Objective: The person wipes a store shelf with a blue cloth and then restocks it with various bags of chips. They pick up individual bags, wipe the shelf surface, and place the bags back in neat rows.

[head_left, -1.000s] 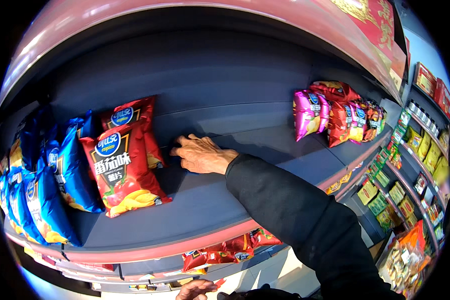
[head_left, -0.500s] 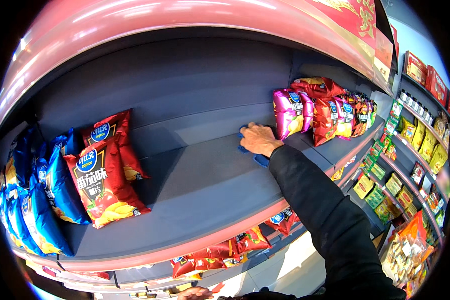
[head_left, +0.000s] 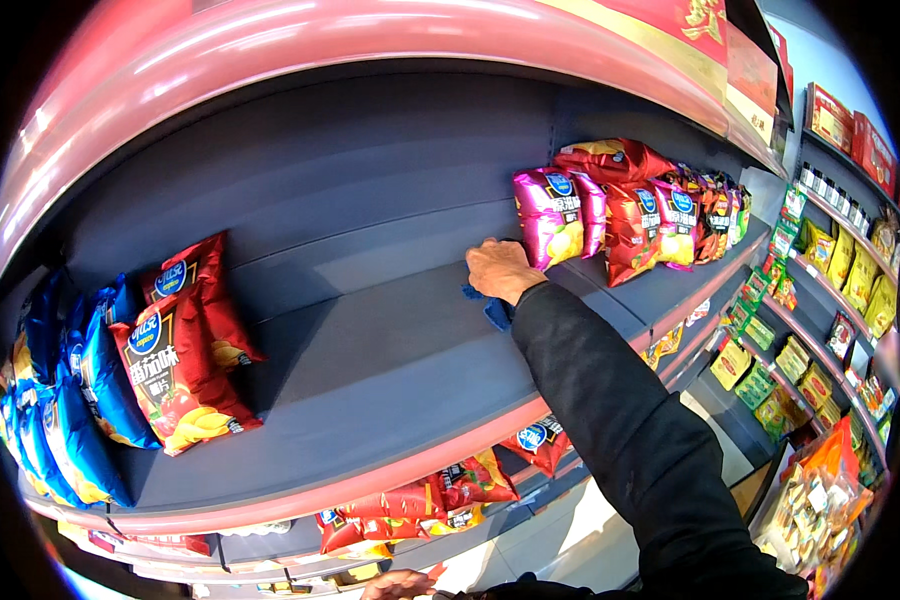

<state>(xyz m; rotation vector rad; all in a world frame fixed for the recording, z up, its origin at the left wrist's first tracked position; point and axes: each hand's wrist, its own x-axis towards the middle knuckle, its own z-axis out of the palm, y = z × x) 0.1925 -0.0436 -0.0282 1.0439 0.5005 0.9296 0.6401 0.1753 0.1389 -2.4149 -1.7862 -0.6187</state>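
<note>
My right hand [head_left: 502, 270] presses down on the dark grey shelf [head_left: 390, 350], its fingers closed over a blue cloth [head_left: 497, 313]. Part of the cloth sticks out below the palm and wrist. Just right of this hand stands a pink bag of chips [head_left: 550, 222], with a red bag of chips [head_left: 632, 235] beside it. At the bottom edge shows the upper part of my left hand [head_left: 400, 584], away from the shelf; its fingers look loosely apart with nothing in them. The rest of that hand is cut off.
Red chip bags [head_left: 185, 375] and blue chip bags [head_left: 80, 410] stand at the shelf's left end. A pink rail [head_left: 370, 465] edges the shelf front. More red bags [head_left: 460, 485] lie on a lower shelf. Racks of packaged snacks [head_left: 825, 265] rise at the right.
My right hand, with the cloth, has shifted slightly along the shelf toward the back, near the pink bag. The view has turned a little to the right. My left hand stays low.
</note>
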